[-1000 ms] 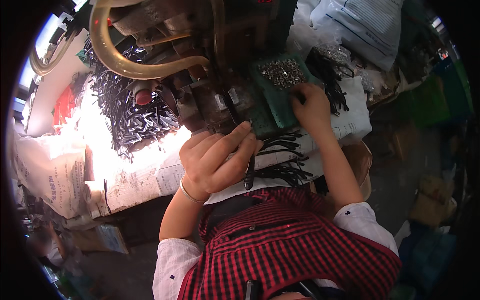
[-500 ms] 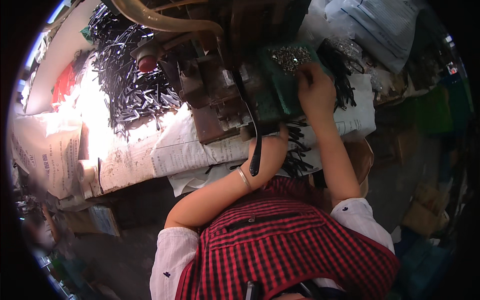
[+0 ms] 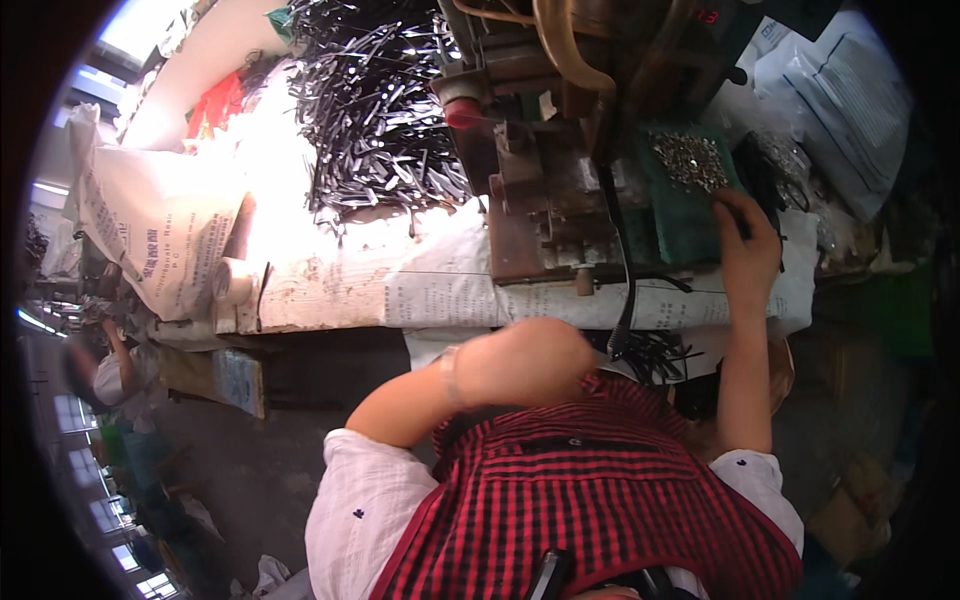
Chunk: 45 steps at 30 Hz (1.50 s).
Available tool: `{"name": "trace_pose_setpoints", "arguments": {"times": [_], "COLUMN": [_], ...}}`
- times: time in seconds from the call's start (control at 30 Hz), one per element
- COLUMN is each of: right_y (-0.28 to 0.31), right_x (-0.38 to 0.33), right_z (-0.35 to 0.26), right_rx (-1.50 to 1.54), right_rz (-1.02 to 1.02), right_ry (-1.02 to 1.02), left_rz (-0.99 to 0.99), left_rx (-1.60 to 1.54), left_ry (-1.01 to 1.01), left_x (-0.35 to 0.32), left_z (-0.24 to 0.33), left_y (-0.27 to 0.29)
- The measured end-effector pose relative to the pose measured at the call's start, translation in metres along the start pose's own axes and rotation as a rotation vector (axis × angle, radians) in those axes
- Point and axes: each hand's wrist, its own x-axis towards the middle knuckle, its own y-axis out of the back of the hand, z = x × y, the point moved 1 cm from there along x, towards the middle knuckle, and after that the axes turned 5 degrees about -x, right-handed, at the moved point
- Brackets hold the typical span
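My right hand is at the right edge of a green tray, its fingertips pinched beside a heap of small shiny metal pieces. Whatever is between those fingertips is too small to make out. Closer to my body, my left hand is smeared by motion and its fingers are hidden. Beyond it stands a bench machine with metal blocks and a red knob. A thin black rod with a ribbed end slants down in front of the machine.
A big heap of slim black strips covers the bench behind left. More black strips lie at the near edge. White printed sacking covers the bench front. Plastic bags are at back right, a printed sack at left.
My left hand has drawn back from the machine's front edge toward my apron. My right hand stays by the tray, slightly farther from the heap. The whole view has shifted.
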Motion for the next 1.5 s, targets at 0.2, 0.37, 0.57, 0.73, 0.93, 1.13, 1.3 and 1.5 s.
{"name": "trace_pose_setpoints", "arguments": {"times": [0.2, 0.37, 0.57, 0.73, 0.93, 1.13, 1.3, 1.5], "right_y": [-0.007, -0.022, -0.029, -0.064, -0.072, -0.053, -0.036, -0.021], "right_x": [-0.012, -0.019, 0.002, 0.007, -0.002, -0.011, 0.018, -0.005], "right_z": [0.003, -0.005, -0.087, -0.102, -0.11, -0.14, -0.091, 0.002], "right_rx": [-0.029, 0.05, 0.19, 0.381, 0.761, 0.685, 0.144, -0.165], "right_rz": [0.09, 0.156, 0.035, 0.068, 0.019, -0.073, -0.004, -0.112], "right_ry": [0.023, 0.001, 0.404, 0.224, 0.016, 0.046, 0.341, 0.253], "left_rz": [1.149, 1.33, 0.947, 1.169, 1.661, 1.674, 1.365, 1.405], "left_rx": [0.365, 0.412, 0.267, -0.025, -0.686, 0.087, 0.546, 0.633], "left_ry": [0.529, 0.718, 0.855, 0.623, -0.069, -0.403, -0.56, -0.615], "left_x": [-0.071, -0.01, -0.052, -0.076, -0.067, -0.043, 0.01, 0.025], "left_z": [-0.13, -0.235, -0.205, -0.177, -0.097, -0.022, 0.001, -0.02], "left_y": [0.068, 0.068, 0.076, 0.03, 0.044, 0.052, 0.052, 0.056]}}
